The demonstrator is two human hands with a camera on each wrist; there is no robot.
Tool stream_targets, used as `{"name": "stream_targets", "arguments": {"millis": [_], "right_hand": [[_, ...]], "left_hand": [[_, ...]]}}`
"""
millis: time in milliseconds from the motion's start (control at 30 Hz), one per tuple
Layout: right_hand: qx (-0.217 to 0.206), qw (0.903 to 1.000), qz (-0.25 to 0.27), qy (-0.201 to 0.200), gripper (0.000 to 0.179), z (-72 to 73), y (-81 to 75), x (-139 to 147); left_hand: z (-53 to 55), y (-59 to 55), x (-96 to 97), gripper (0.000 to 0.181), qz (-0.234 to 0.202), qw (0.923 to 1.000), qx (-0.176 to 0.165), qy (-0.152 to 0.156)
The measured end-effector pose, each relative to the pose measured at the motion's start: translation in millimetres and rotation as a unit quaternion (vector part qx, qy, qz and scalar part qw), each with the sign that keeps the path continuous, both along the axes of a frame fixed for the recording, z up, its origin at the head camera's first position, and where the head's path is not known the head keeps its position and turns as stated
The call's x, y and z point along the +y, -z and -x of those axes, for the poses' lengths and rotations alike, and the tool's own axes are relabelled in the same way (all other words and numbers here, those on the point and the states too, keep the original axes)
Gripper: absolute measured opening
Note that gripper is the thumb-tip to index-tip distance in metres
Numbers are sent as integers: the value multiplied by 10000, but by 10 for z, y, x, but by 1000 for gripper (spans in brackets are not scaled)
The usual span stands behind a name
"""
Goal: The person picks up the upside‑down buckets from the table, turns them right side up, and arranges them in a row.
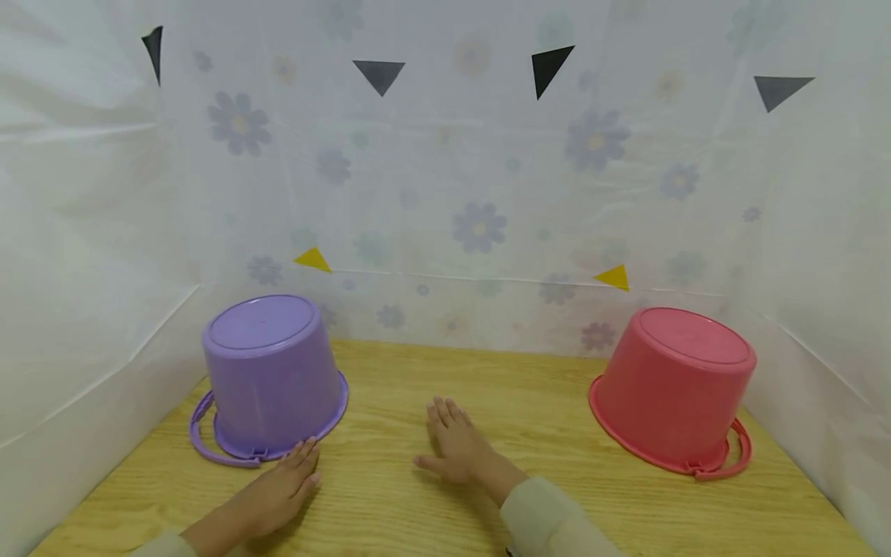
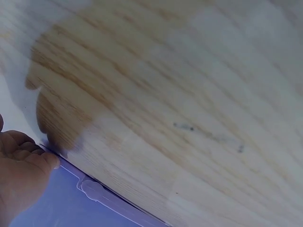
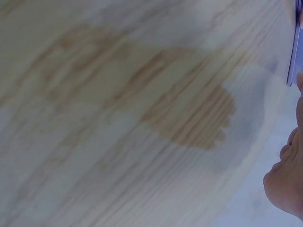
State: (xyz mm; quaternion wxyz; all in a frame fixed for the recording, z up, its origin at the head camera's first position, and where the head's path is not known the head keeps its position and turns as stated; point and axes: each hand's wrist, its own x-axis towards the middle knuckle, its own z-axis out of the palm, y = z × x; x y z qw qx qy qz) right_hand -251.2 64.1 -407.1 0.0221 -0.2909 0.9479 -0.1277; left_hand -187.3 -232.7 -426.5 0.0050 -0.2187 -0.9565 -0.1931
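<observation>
A purple bucket stands upside down on the left of the wooden table, its handle lying out to the left. My left hand reaches forward with extended fingers, the fingertips right at the bucket's near rim. In the left wrist view, that hand overlaps the purple rim. Farther right, my right hand hovers low over the table's middle, palm down, fingers straight and thumb spread, holding nothing. The right wrist view catches part of it at the edge.
Another upturned bucket, red, is on the right with its handle toward the right. White floral sheeting walls the back and sides of the table. Black, grey and yellow triangles are stuck on the back sheet.
</observation>
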Motion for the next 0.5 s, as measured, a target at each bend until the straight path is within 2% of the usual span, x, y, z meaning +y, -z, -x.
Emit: {"name": "stream_targets", "arguments": {"millis": [500], "right_hand": [[-76, 9998, -65, -191, 81, 28, 16, -213]], "left_hand": [[-28, -57, 26, 51, 0, 9998, -146, 96]]}}
